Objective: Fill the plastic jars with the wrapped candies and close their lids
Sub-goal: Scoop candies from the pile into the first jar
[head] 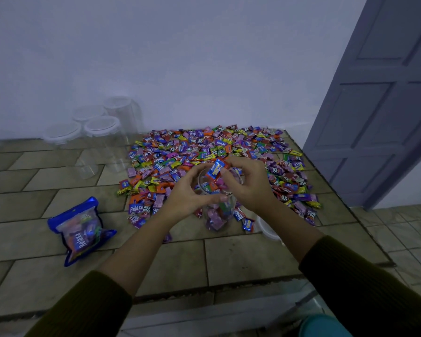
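A clear plastic jar (218,215) stands open on the tiled counter, partly filled with wrapped candies. My left hand (192,190) curls round its rim from the left. My right hand (247,183) pinches a blue wrapped candy (216,169) just above the jar's mouth. Behind the jar a wide heap of many-coloured wrapped candies (204,152) covers the counter. A white lid (267,229) lies just right of the jar, partly hidden by my right forearm.
Several empty clear jars with white lids (102,132) stand at the back left against the wall. A blue Relaxa candy bag (80,229) lies at the left. The counter's right edge (338,190) drops to a tiled floor beside a grey door (379,105).
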